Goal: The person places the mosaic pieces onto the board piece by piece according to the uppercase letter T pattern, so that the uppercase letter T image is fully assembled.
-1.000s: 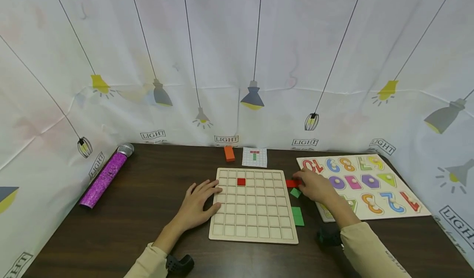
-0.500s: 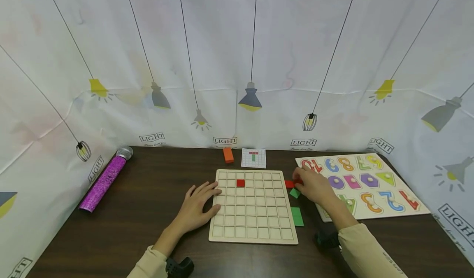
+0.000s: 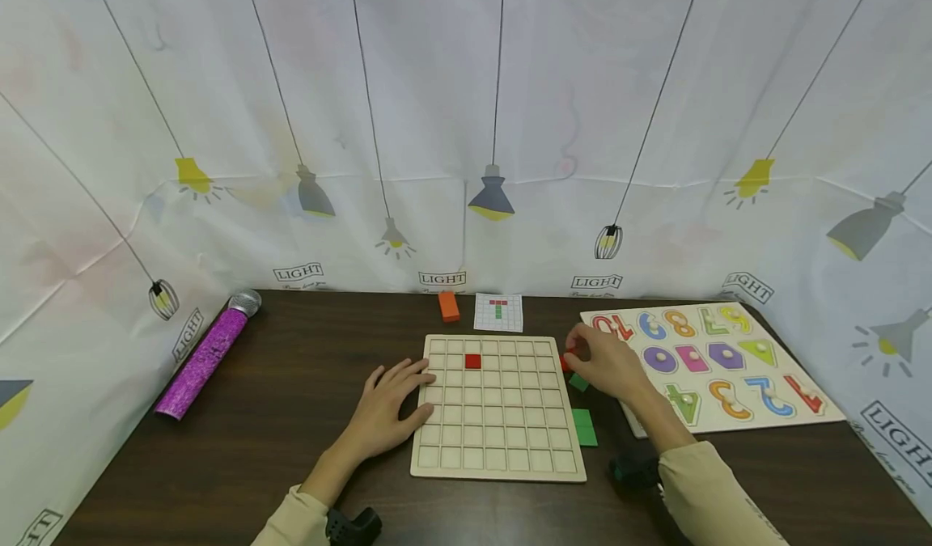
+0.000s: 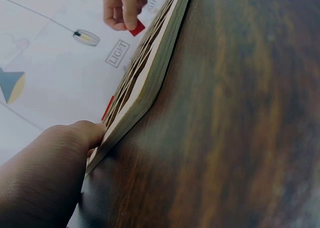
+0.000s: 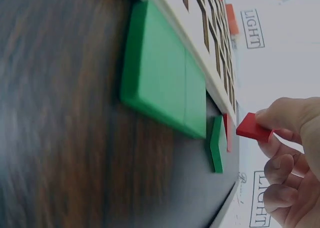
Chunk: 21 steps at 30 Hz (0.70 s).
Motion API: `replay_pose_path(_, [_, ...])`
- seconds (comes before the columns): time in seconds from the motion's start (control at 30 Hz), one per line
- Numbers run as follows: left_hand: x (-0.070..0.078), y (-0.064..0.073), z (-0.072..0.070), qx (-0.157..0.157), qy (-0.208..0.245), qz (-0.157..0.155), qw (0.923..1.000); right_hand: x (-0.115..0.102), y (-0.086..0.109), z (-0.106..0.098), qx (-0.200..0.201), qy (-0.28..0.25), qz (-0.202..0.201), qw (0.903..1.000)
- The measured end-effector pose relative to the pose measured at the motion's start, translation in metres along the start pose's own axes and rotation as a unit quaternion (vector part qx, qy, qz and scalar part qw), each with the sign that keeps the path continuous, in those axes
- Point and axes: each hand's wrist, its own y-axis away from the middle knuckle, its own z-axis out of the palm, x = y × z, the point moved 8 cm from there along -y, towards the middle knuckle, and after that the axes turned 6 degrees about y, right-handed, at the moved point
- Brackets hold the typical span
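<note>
Being pinched between thumb and finger of the right hand, at two o'clock from the grid board, is a red tile, clear of the table. The board's nine o'clock edge is being touched by the left hand, fingers spread, nothing grasped. One cell toward eleven is being occupied by a seated red tile. Near three, a small green tile and paired green tiles are being lined along the edge. Farther out are being noted: pattern card, twelve; orange block, eleven; number puzzle, three; microphone, nine.
</note>
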Motion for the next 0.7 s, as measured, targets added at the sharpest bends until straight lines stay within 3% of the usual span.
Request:
replay_pose_path(0.2, [0.000,0.000,0.000,-0.002,0.001,0.001,1.0000,-0.008,-0.001,0.005,0.021,-0.033,-0.022,0.9990])
replay_pose_path(0.7, [0.003,0.000,-0.002,0.000,-0.003,0.004,1.0000,-0.015,-0.011,0.016,0.009,-0.089,0.004,0.9959])
